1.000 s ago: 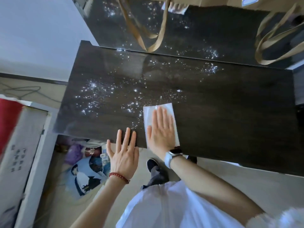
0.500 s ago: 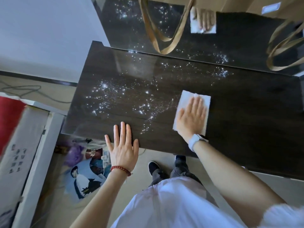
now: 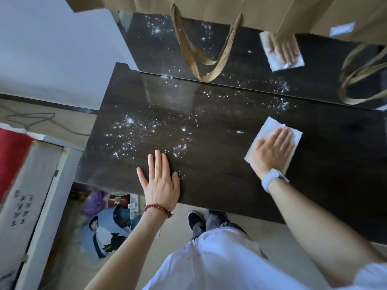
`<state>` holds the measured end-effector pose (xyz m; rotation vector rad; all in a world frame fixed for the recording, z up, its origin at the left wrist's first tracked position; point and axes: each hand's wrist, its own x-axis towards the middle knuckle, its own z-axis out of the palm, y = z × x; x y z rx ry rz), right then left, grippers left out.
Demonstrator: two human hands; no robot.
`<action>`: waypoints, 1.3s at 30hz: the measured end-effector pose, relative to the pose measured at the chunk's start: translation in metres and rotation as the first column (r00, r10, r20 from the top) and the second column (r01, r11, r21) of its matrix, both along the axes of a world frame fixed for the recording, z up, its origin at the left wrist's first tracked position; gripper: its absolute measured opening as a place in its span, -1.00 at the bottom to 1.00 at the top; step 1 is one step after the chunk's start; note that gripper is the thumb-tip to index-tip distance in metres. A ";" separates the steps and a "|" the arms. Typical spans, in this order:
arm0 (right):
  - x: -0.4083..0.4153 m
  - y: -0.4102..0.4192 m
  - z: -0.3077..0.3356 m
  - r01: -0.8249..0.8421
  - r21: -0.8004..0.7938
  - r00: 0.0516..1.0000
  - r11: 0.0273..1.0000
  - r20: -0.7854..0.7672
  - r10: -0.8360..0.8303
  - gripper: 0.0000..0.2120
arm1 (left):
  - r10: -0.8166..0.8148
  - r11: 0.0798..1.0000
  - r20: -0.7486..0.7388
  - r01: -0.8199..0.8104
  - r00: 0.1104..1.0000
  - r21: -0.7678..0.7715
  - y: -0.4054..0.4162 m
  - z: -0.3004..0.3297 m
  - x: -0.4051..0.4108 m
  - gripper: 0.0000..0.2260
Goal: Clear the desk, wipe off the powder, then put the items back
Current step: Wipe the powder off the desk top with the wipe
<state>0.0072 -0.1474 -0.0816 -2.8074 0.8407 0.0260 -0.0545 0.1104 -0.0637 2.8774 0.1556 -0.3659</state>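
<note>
A dark wood-grain desk (image 3: 219,164) fills the middle of the head view, its glossy top scattered with white powder (image 3: 142,135) that lies thickest on the left half and in a smaller patch near the far edge at the right; the left hand (image 3: 160,183) lies flat on the near part of the desk, palm down, fingers straight and close together with the thumb spread, gripping nothing, a red bead bracelet (image 3: 158,209) around its wrist; the right hand (image 3: 272,151) presses flat on a folded white paper towel (image 3: 270,127) toward the right side of the desk, fingers extended and together over it, a pale smartwatch (image 3: 271,182) on the wrist; the surface around and to the right of the towel looks dark and free of specks; along the far edge stands a dark reflective panel (image 3: 240,59) that mirrors the powder, the towel and the hand; tan paper bags (image 3: 240,9) with woven handles (image 3: 201,57) hang over it from above, one bearing a small white label (image 3: 342,30) too blurred to read; on the floor at the left lies a printed poster of a figure (image 3: 104,235), and beside it a pale box (image 3: 27,195) with dark characters, blurred beyond reading; a white shirt (image 3: 209,260) and a dark shoe (image 3: 194,219) show below
</note>
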 end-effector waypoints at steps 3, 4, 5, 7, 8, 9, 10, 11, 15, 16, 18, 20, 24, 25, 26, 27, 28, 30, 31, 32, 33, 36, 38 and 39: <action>0.025 0.059 -0.003 -0.246 0.033 0.967 0.969 0.078 0.243 -0.46 | 0.029 1.000 -0.017 -0.029 0.999 -0.007 -0.009 0.002 0.019 -0.42; 0.029 0.077 -0.003 -0.389 0.011 0.920 0.921 0.066 0.387 -0.46 | 0.044 0.999 -0.016 -0.044 0.999 -0.015 -0.013 0.003 0.024 -0.41; 0.031 0.087 -0.003 -0.499 -0.003 0.865 0.866 0.063 0.498 -0.47 | 0.059 0.998 -0.013 -0.059 0.998 -0.023 -0.016 0.004 0.029 -0.41; 0.031 0.080 -0.001 -0.643 -0.005 0.765 0.766 0.037 0.643 -0.49 | 0.077 0.996 -0.009 -0.077 0.997 -0.036 -0.024 0.006 0.038 -0.40; 0.028 0.063 0.000 -0.683 -0.011 0.730 0.730 0.025 0.683 -0.50 | 0.075 0.996 -0.007 -0.075 0.997 -0.038 -0.028 0.005 0.042 -0.40; 0.024 0.041 -0.002 -0.687 -0.023 0.726 0.726 0.012 0.687 -0.50 | 0.065 0.997 -0.001 -0.065 0.998 -0.038 -0.033 0.005 0.046 -0.40; 0.019 0.014 -0.004 -0.645 -0.048 0.764 0.763 -0.001 0.645 -0.49 | 0.049 0.998 0.004 -0.049 0.999 -0.038 -0.038 0.005 0.050 -0.39; 0.016 -0.015 -0.005 -0.566 -0.077 0.823 0.821 -0.007 0.568 -0.48 | 0.035 0.999 0.004 -0.034 0.999 -0.038 -0.043 0.004 0.054 -0.39; 0.030 -0.086 0.000 -0.098 -0.069 0.995 0.993 -0.003 0.098 -0.40 | 0.032 0.999 -0.027 -0.032 0.999 -0.014 -0.052 -0.003 0.062 -0.39; 0.041 -0.082 0.002 -0.003 -0.035 1.000 0.999 0.002 0.003 -0.38 | 0.034 0.999 -0.024 -0.034 0.999 -0.003 -0.051 -0.003 0.062 -0.39; 0.065 -0.055 0.004 0.056 0.025 0.998 0.998 0.027 -0.057 -0.34 | 0.037 0.999 -0.029 -0.037 0.999 0.007 -0.049 -0.003 0.062 -0.39; 0.080 -0.009 0.000 -0.082 0.046 0.995 0.996 0.057 0.079 -0.38 | 0.044 0.999 -0.033 -0.044 0.998 0.007 -0.050 -0.001 0.063 -0.38; 0.084 0.065 -0.002 -0.510 0.014 0.859 0.860 0.057 0.509 -0.46 | 0.060 0.998 -0.045 -0.060 0.997 0.020 -0.050 -0.001 0.064 -0.37; 0.082 0.061 -0.002 -0.592 0.010 0.806 0.806 0.043 0.591 -0.46 | 0.059 0.998 -0.044 -0.058 0.997 0.022 -0.050 -0.001 0.064 -0.38; 0.081 0.049 -0.002 -0.643 0.001 0.765 0.766 0.026 0.643 -0.46 | 0.056 0.998 -0.041 -0.055 0.998 0.022 -0.049 -0.001 0.063 -0.38; 0.078 0.029 -0.004 -0.654 -0.007 0.757 0.757 0.017 0.654 -0.46 | 0.056 0.998 -0.038 -0.055 0.998 0.025 -0.049 -0.001 0.063 -0.38; 0.074 0.007 -0.007 -0.614 -0.020 0.788 0.789 0.028 0.615 -0.46 | 0.057 0.998 -0.040 -0.056 0.998 0.031 -0.049 0.000 0.063 -0.38; 0.063 -0.041 -0.011 -0.418 -0.072 0.904 0.905 0.059 0.423 -0.43 | 0.060 0.998 -0.041 -0.059 0.997 0.039 -0.050 -0.001 0.063 -0.38; 0.060 -0.061 -0.009 -0.295 -0.073 0.952 0.953 0.066 0.300 -0.41 | 0.060 0.997 -0.036 -0.059 0.998 0.041 -0.050 -0.001 0.062 -0.38; 0.059 -0.075 -0.005 -0.174 -0.045 0.982 0.984 0.062 0.176 -0.39 | 0.059 0.997 -0.029 -0.058 0.998 0.044 -0.050 -0.002 0.062 -0.37; 0.061 -0.082 -0.002 -0.057 -0.017 0.997 0.998 0.048 0.057 -0.39 | 0.059 0.997 -0.024 -0.057 0.998 0.048 -0.050 -0.002 0.062 -0.36; 0.081 -0.053 0.000 0.046 0.064 0.998 0.997 0.039 -0.049 -0.44 | 0.061 0.997 -0.022 -0.060 0.998 0.049 -0.051 -0.003 0.061 -0.33; 0.094 -0.001 -0.001 -0.145 0.086 0.985 0.986 0.104 0.136 -0.45 | 0.064 0.997 -0.018 -0.063 0.998 0.050 -0.051 -0.003 0.062 -0.32; 0.097 0.027 0.000 -0.260 0.094 0.963 0.961 0.095 0.252 -0.46 | 0.062 0.997 -0.024 -0.061 0.998 0.055 -0.051 -0.002 0.062 -0.32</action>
